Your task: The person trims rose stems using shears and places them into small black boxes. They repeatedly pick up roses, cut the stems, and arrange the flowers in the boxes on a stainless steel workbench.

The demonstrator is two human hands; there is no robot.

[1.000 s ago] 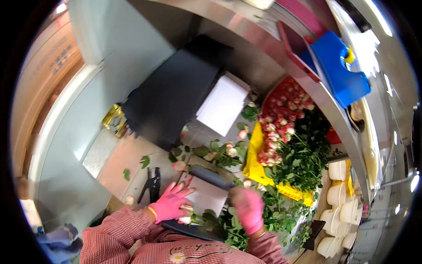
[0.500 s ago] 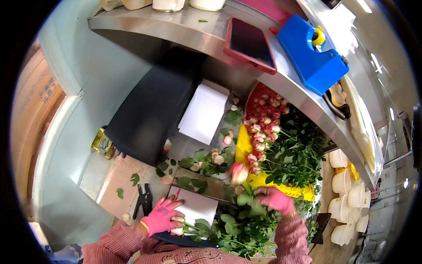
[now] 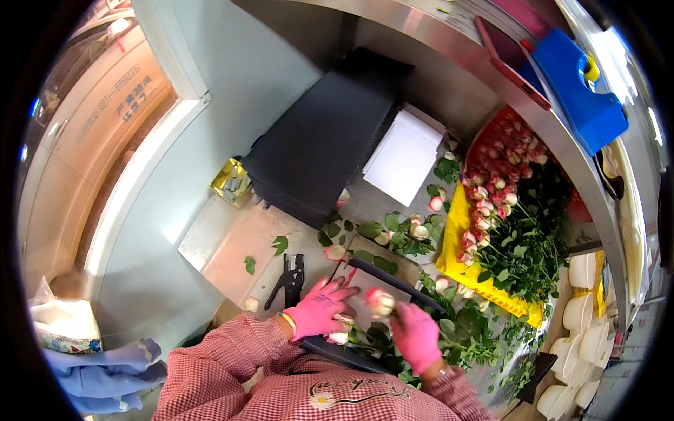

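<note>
1. Fingers of pink-gloved right hand grasp red-and-white rose; bloom up-left, long axis slanting toward pink-gloved left hand.
2. Left fingers spread beside pale pink-edged roses; grip can't be told.
3. Beyond, rightward: bunched red blooms, yellow sheet.

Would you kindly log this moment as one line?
left hand: touching lower roses | right hand: holding single rose | black tool: beside left hand | rose bunch: beside yellow wrap

shelf edge: smooth metal | tape dispenser: glossy plastic | sheets: matt paper | sleeve: cloth
</note>
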